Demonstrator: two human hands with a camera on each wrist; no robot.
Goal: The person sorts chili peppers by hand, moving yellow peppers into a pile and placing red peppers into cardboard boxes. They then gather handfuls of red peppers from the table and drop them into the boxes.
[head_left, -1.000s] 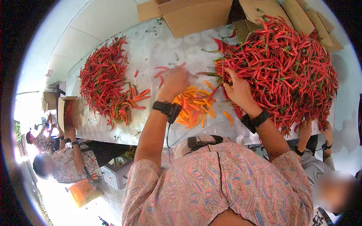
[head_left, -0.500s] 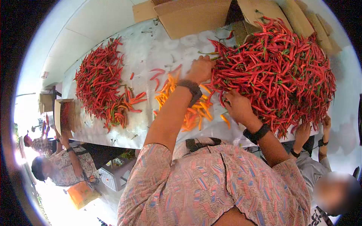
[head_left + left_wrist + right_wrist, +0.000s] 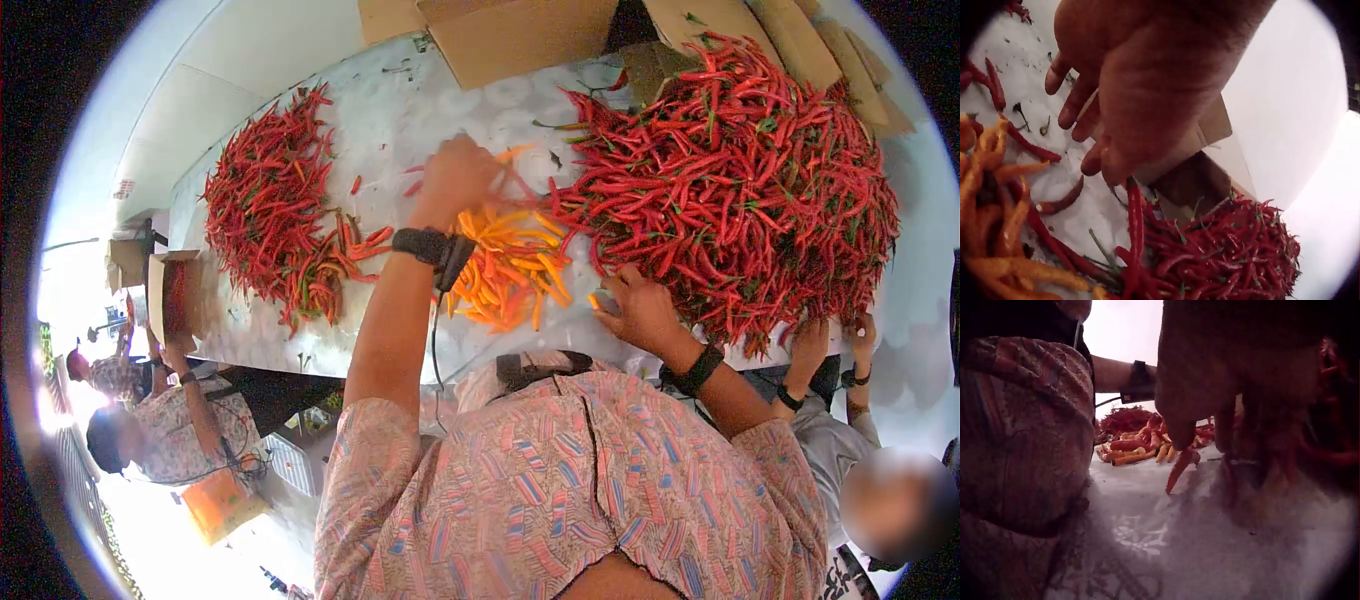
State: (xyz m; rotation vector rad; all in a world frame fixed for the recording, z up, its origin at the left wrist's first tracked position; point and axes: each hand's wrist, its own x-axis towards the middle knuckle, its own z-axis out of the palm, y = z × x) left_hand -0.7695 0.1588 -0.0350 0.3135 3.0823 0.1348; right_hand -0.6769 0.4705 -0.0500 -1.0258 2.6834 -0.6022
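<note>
Over the white table, the left hand [image 3: 460,185], blurred, is just above a small heap of orange chilies [image 3: 500,270]. In the left wrist view the thumb and forefinger of this hand [image 3: 1147,94] pinch the top of a long red chili [image 3: 1135,219], which hangs down. The right hand [image 3: 645,315] is low by the near edge of the big red pile [image 3: 740,200]. Between its thumb and a finger it pinches a short orange chili [image 3: 595,301], also in the right wrist view, where the hand [image 3: 1235,381] is dark and the chili [image 3: 1182,469] points down.
A second red pile [image 3: 265,200] lies at the left, with loose chilies [image 3: 365,243] beside it. Cardboard boxes [image 3: 520,40] stand along the far edge. Another person's hands [image 3: 808,345] touch the big pile's right near side; more people are at the left.
The left hand went right to the big pile's edge, then back left above the orange heap. The right hand moved down toward the near edge and took hold of the lone orange chili.
</note>
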